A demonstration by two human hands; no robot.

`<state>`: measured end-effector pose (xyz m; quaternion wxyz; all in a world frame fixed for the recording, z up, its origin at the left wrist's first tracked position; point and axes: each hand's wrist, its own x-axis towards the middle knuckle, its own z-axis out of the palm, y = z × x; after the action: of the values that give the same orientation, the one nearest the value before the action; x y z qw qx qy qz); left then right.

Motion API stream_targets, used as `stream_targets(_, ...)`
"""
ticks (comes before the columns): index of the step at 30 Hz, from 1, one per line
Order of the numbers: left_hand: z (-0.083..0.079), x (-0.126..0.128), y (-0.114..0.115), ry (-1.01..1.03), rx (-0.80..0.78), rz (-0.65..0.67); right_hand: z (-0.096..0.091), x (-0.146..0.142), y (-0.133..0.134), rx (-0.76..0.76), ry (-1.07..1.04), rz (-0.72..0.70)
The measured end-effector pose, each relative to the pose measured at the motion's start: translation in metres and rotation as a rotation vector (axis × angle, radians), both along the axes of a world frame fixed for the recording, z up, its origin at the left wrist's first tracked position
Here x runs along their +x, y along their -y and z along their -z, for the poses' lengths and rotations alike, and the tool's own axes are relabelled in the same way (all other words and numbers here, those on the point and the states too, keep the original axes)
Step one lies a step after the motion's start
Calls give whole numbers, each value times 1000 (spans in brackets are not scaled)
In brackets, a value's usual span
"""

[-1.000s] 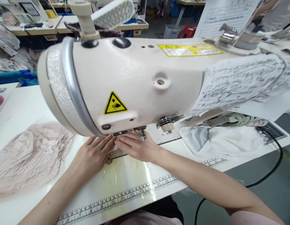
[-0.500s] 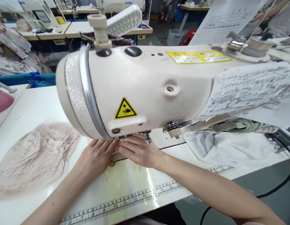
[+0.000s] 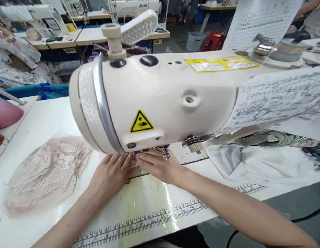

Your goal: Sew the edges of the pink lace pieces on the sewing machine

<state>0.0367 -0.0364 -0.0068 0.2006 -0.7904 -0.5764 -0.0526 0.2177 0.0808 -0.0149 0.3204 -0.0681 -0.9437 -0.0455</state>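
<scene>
Under the head of a white sewing machine [image 3: 165, 93], a small piece of pale pink lace fabric [image 3: 134, 160] shows between my hands. My left hand [image 3: 112, 172] presses on it from the left, fingers close together and pointing away from me. From the right, my right hand [image 3: 160, 166] has its fingers closed on the same fabric, near the needle area. The machine head hides the needle, some fingertips and most of the piece. Left of the machine lies a loose heap of pink lace fabric [image 3: 48, 168], apart from both hands.
A printed ruler tape [image 3: 141, 224] runs along the front of the white table. White cloth [image 3: 276, 162] and a coiled green cord [image 3: 279, 138] lie at right. Handwritten paper [image 3: 279, 100] covers part of the machine arm. A red stool [image 3: 213, 41] stands behind.
The whole view has shifted slightly, so the machine and table appear a little further right and lower. Both hands stay at the lace fabric under the machine head.
</scene>
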Motion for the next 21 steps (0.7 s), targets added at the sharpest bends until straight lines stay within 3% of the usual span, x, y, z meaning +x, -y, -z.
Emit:
stream_targets(2,-2,4,-1,-36,28,-3,-3,2,1,75,-10,52)
stream_targets(5,-4,9,-2,-36,55,-13,-2,5,1,58,21,109)
stream_targets(15,-6,16,-2,-31,73,-29,3,7,-13,16,60,27)
stream_targets(21,-6,17,-2,-43,76,-17,6,10,-17,90,217,125)
